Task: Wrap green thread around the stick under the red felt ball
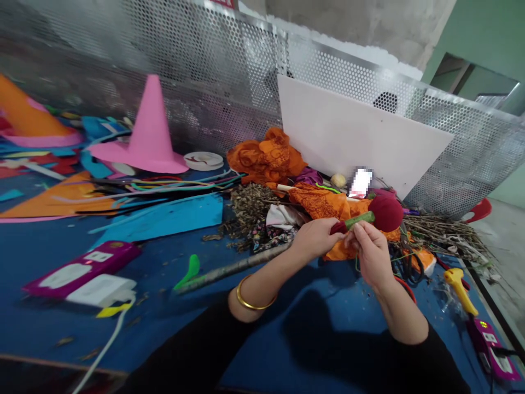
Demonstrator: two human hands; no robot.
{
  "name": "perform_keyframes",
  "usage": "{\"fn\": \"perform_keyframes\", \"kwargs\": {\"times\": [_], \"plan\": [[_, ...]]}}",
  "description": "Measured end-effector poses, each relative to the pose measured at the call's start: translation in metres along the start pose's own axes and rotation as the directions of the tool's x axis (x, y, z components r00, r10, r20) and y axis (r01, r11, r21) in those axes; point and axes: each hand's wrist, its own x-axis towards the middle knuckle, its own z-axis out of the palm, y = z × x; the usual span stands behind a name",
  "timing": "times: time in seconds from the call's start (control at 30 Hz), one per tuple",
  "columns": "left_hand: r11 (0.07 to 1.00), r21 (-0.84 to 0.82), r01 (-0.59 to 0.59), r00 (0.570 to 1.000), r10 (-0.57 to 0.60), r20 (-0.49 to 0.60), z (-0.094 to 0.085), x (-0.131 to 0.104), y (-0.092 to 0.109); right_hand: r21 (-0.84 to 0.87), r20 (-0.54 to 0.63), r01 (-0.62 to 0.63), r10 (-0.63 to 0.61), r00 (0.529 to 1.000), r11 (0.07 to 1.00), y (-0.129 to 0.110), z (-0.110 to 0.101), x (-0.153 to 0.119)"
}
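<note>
Worktop (172, 323) blue, littered with scraps. Left hand (315, 238) and right hand (369, 254) above it, fingers clamped on green stick (359, 220) with dark red ball (385, 213). Beyond: orange cloth (266, 156), dried twigs (443, 230), pink cone hat (150, 128). Farther: white board (356, 137) against perforated metal screen (205, 65), green wall (484, 33) behind.

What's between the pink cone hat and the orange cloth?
Head view: a white tape roll lies between the pink cone hat and the orange cloth, by the mesh wall.
</note>
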Motion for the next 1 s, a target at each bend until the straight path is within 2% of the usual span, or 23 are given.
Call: {"fn": "perform_keyframes", "kwargs": {"times": [0.1, 0.2, 0.33, 0.5, 0.77, 1.0], "plan": [[0.997, 0.065, -0.028, 0.999, 0.026, 0.026, -0.002, -0.003, 0.0, -0.207, 0.17, 0.181, -0.147, 0.974, 0.961, -0.009, -0.012, 0.005], [0.993, 0.112, -0.03, 0.999, 0.026, 0.032, -0.001, -0.004, 0.0, -0.311, 0.198, 0.301, -0.248, 0.948, 0.901, -0.02, -0.023, 0.012], [0.996, 0.074, -0.052, 0.998, 0.049, 0.046, 0.001, -0.004, 0.004, -0.325, 0.271, 0.319, -0.235, 0.933, 0.89, -0.028, -0.035, 0.018], [0.993, 0.081, -0.085, 0.994, 0.078, 0.081, 0.002, -0.008, 0.006, -0.31, 0.375, 0.326, -0.2, 0.905, 0.893, -0.027, -0.04, 0.021], [0.986, 0.142, -0.091, 0.992, 0.078, 0.097, 0.0, -0.014, 0.014, -0.309, 0.303, 0.32, -0.227, 0.926, 0.895, -0.02, -0.037, 0.026], [0.948, 0.3, -0.106, 0.991, 0.076, 0.109, -0.001, -0.02, 0.023, -0.337, 0.273, 0.286, -0.198, 0.941, 0.897, -0.015, -0.034, 0.029]]}}
